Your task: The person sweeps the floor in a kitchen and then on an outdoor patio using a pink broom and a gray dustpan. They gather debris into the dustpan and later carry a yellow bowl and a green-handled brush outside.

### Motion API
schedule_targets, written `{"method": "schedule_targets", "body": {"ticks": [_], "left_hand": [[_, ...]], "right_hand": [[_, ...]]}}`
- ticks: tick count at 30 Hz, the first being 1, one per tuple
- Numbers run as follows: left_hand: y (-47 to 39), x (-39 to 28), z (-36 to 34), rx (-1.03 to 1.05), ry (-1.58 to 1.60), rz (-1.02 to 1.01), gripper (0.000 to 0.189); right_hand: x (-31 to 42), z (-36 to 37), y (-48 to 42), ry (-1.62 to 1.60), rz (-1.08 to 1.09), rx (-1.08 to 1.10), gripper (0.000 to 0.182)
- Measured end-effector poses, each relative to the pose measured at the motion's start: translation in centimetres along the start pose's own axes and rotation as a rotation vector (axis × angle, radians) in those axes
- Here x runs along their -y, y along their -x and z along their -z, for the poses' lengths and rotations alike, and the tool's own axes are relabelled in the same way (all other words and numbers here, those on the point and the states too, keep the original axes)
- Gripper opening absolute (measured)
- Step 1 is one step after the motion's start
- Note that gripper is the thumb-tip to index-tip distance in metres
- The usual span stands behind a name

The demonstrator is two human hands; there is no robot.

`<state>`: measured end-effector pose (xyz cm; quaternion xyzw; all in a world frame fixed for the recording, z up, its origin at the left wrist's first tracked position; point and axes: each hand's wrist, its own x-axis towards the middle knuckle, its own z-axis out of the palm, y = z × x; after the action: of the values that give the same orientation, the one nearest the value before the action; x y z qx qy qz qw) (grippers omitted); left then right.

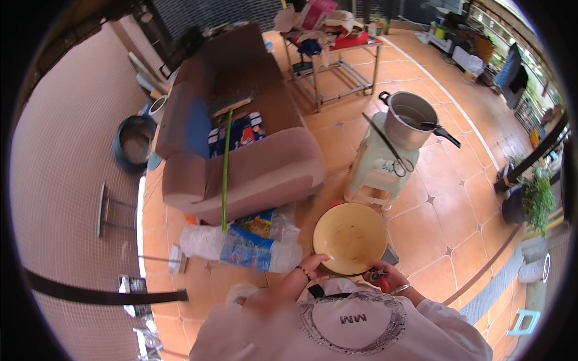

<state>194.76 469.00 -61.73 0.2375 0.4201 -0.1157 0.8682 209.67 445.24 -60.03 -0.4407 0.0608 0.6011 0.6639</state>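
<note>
A cream-yellow basin is held level in front of my body, with small dark specks on its inner bottom. My left hand grips its near-left rim, the thumb over the edge. At the near-right rim is my right hand, closed around a red-handled hand tool with a grey metal head. The fingertips of that hand also touch the rim. Just beyond the basin stands a pale green plastic stool. On it are a metal pressure-cooker pot without a lid and a long dark tool with loop handles.
Left of me is a brown sofa with a long green stalk across its arm. Plastic packaging lies on the tiled floor beside it. A cluttered metal-framed table stands farther back. A potted plant is at right.
</note>
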Motion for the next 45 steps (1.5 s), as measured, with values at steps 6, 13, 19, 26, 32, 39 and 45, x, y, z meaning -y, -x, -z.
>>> {"method": "schedule_targets", "body": {"ticks": [6,13,19,26,32,39,45], "left_hand": [[-1.9,2.6,-1.0,-0.058,-0.011,-0.1,0.044],[-0.9,3.5,-2.5,-0.092,0.058,-0.11,0.044],[0.7,2.5,-2.3,-0.026,0.068,-0.209,0.045],[1.5,1.8,-2.6,-0.048,-0.007,-0.247,0.044],[0.8,1.9,-8.4,0.004,-0.095,-0.188,0.05],[-3.4,3.5,-14.7,0.12,-0.16,-0.149,0.047],[-6.1,4.8,-24.1,0.042,-0.384,-0.148,0.041]], "right_hand": [[2.0,-2.5,3.7,-0.323,-0.175,-0.043,0.019],[4.1,-3.3,5.7,-0.552,-0.142,0.032,0.02],[3.0,2.2,5.9,-0.798,-0.042,-0.052,0.035],[2.7,9.1,5.8,-1.203,-0.064,0.008,0.032],[0.1,15.0,7.4,-0.932,0.184,0.024,0.019],[0.8,14.5,15.2,-0.501,0.424,-0.344,0.014],[0.0,21.9,19.2,-1.133,0.307,-0.286,0.017]]}}
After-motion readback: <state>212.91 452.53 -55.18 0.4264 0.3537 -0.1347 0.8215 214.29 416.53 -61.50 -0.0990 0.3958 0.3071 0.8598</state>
